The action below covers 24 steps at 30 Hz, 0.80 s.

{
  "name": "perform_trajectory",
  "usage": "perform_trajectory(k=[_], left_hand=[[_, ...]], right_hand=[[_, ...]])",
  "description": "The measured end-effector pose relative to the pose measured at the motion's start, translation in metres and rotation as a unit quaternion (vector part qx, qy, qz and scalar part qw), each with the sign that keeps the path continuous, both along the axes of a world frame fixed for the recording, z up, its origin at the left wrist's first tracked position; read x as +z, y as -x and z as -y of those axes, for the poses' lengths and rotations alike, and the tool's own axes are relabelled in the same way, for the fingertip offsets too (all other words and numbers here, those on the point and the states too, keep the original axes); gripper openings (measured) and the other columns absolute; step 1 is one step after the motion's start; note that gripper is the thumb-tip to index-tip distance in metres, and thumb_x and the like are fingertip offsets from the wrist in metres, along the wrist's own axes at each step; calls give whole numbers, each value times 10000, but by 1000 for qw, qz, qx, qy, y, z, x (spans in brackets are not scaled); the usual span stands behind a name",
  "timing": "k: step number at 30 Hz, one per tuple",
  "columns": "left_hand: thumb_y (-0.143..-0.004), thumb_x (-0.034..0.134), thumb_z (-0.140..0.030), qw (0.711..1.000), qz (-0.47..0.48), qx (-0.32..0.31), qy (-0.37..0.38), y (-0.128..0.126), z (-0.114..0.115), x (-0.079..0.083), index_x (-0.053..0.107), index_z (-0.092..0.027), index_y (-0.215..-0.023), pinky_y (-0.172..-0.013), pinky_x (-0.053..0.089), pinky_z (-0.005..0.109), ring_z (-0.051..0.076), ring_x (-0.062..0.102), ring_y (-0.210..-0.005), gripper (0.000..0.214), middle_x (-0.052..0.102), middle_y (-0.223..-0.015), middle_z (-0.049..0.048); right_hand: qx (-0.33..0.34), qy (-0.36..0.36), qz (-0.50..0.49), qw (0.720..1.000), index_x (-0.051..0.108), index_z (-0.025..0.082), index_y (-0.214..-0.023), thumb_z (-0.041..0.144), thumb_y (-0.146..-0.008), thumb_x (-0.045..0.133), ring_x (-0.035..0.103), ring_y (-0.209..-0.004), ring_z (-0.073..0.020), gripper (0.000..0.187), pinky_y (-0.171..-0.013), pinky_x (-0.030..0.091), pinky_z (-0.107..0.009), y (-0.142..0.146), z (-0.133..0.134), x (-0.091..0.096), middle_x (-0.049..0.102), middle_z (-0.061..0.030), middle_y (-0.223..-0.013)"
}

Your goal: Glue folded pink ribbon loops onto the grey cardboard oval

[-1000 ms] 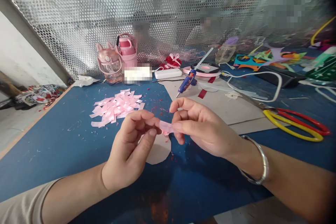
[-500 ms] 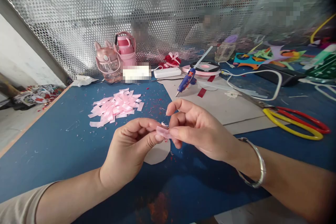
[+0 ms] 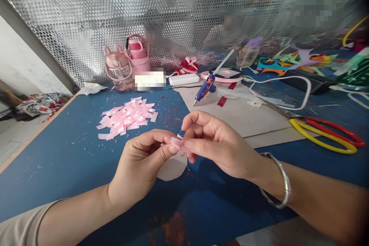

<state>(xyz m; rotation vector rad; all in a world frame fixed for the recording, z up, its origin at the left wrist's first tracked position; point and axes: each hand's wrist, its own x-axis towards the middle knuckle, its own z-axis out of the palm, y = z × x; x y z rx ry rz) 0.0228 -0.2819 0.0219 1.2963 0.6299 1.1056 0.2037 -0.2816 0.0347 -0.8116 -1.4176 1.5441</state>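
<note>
My left hand (image 3: pixel 138 165) and my right hand (image 3: pixel 216 144) meet above the blue table (image 3: pixel 72 153), both pinching one small pink ribbon piece (image 3: pixel 176 142) between thumbs and fingertips. The right wrist wears a silver bangle (image 3: pixel 281 180). Under the hands lies a pale rounded card piece (image 3: pixel 173 169), partly hidden. A heap of cut pink ribbon pieces (image 3: pixel 127 117) lies on the table to the left, beyond my left hand.
A blue glue gun (image 3: pixel 204 89) rests on grey cardboard (image 3: pixel 245 115) behind the hands. Yellow-and-red scissors (image 3: pixel 325 134) lie at the right. Pink bottles (image 3: pixel 127 65), a ribbon spool (image 3: pixel 226 75), white cables and coloured cutouts line the perforated metal screen (image 3: pixel 173 7).
The hands have drawn closer together and slightly lower, and the ribbon piece between them now shows shorter, more folded between the fingertips.
</note>
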Motion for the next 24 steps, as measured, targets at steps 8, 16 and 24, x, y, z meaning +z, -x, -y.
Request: perform_trajectory(k=[8,16,24], left_hand=[[-807,770,-150,996,-49,74,-20,0,2,-1,788,-273,-797,-707,565,149,91,711,-731,125,784,-803,-47],[-842,739,-148,999,-32,27,14,0,1,-1,785,-252,-815,-670,540,84,55,705,-704,117,786,-754,-51],[-854,723,-119,998,28,-15,46,-1,1,0,788,-245,-827,-689,531,51,26,708,-703,145,789,-764,-71]], right_hand=[[-27,-17,15,999,524,194,-835,94,-814,598,550,-550,-57,127,-540,442,-167,2,2,2,567,73,-600],[-39,-10,-23,999,526,177,-795,106,-824,610,560,-548,-46,114,-548,468,-152,3,-1,1,573,69,-592],[-22,-9,-37,999,521,166,-798,90,-819,607,568,-554,-39,117,-547,476,-138,4,0,-1,572,66,-604]])
